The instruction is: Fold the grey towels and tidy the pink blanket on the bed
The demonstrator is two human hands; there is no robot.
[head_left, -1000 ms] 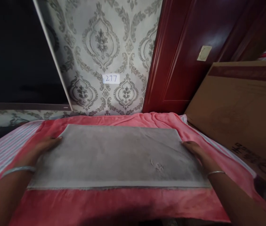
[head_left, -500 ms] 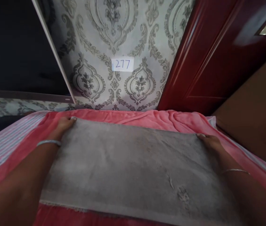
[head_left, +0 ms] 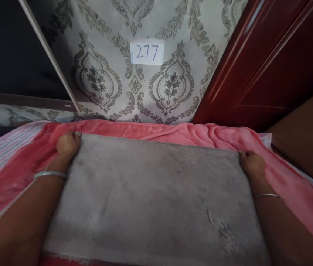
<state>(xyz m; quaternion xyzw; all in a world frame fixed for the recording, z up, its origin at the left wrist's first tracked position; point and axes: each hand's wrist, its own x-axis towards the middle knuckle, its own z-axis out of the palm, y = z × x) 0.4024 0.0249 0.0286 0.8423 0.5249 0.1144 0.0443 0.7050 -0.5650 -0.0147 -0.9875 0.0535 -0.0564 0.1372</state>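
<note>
A grey towel (head_left: 156, 192) lies spread flat on a pink blanket (head_left: 20, 166). My left hand (head_left: 67, 145) is closed on the towel's far left corner, fingers curled round the edge. At the far right corner my right hand (head_left: 252, 163) grips the edge the same way. Each wrist carries a thin metal bangle. Both forearms lie along the towel's short sides.
A patterned grey wall (head_left: 103, 81) with a paper label reading 277 (head_left: 147, 52) rises just behind the blanket. A dark red wooden door (head_left: 278, 62) stands at the right, a brown cardboard box (head_left: 308, 136) beside it. A dark screen (head_left: 6, 51) is at the left.
Both hands slid from the towel's side edges forward to its far corners and closed on them. My view moved closer and lower, towards the wall.
</note>
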